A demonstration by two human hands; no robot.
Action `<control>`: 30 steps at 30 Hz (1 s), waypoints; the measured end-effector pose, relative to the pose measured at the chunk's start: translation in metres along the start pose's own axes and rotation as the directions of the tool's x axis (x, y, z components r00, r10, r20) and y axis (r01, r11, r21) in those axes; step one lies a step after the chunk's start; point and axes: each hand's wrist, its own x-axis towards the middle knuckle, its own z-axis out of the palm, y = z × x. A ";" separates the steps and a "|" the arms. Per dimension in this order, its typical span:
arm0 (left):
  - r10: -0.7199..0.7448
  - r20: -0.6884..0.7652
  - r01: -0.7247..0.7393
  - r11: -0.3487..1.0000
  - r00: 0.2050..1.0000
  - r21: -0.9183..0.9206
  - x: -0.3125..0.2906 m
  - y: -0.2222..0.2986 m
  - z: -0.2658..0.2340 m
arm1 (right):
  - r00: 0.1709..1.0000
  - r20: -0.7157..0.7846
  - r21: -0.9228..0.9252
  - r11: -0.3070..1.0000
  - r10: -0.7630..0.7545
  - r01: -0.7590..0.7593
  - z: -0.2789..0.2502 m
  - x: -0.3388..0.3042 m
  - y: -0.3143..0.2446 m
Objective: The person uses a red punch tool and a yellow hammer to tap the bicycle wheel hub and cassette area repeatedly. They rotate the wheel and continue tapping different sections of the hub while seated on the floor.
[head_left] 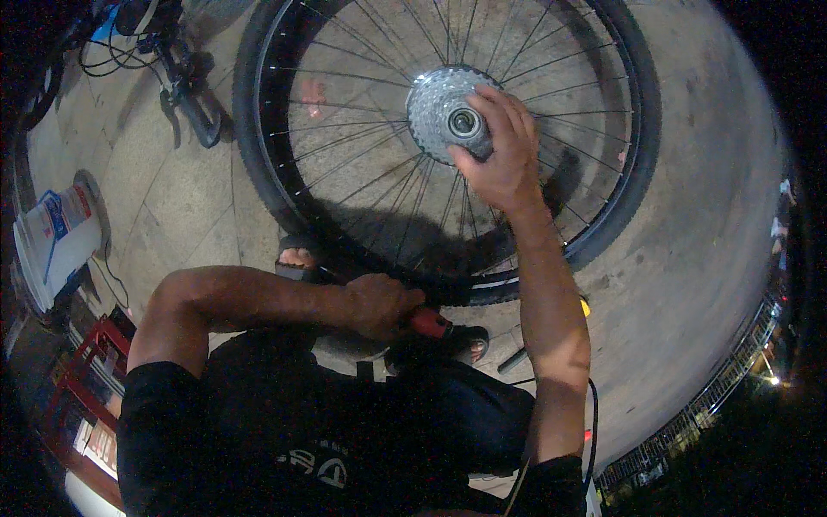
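A bicycle wheel with a black tyre and thin spokes lies flat on the ground in front of me. At its hub sits a silver cassette of stacked sprockets, with a round opening in the middle. My right hand curls its fingers and thumb around the right side of the cassette, covering part of it. Close to my body, below the wheel's near edge, my left hand is closed on a red object with a dark end. Its kind cannot be made out.
Bicycle handlebars with a brake lever and cables are at upper left. A white bucket stands at far left, above a red frame. My sandalled feet are by the wheel's near edge. A railing runs along the lower right.
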 end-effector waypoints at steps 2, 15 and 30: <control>-0.003 -0.008 0.003 1.000 1.000 0.000 -0.001 0.000 -0.001 | 0.998 0.057 0.040 0.999 -0.028 0.026 -0.002 0.003 0.007; -0.027 0.036 0.027 1.000 0.999 0.011 -0.001 -0.002 -0.005 | 0.997 0.058 0.013 0.998 0.056 -0.057 -0.005 0.005 -0.001; 0.042 -0.064 -0.045 0.998 0.997 -0.041 0.003 -0.017 0.007 | 0.970 0.244 0.003 1.000 -0.015 0.014 -0.019 0.015 -0.001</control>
